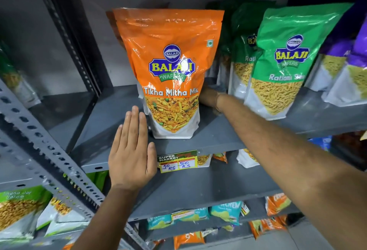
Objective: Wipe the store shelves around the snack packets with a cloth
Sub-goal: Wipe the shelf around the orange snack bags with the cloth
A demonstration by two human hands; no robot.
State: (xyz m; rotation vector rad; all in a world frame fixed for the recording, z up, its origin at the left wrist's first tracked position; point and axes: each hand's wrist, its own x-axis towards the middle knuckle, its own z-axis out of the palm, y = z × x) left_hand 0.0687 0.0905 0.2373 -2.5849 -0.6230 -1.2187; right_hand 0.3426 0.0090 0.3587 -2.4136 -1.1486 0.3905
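An orange Tikha Mitha Mix snack packet (170, 51) stands upright on the grey metal shelf (107, 116), with more orange packets behind it. My left hand (131, 150) is flat with fingers straight, held just left of the packet's base over the shelf's front edge, and holds nothing. My right hand (207, 98) reaches in behind the packet's right side. Only its wrist and heel show, and its fingers are hidden by the packet. No cloth is in view.
Green Ratlami Sev packets (288, 61) and purple packets (357, 51) stand to the right on the same shelf. A price tag (177, 161) hangs on the shelf's front lip. A perforated grey upright (49, 150) runs diagonally at left. Lower shelves hold more snack packets (224, 212).
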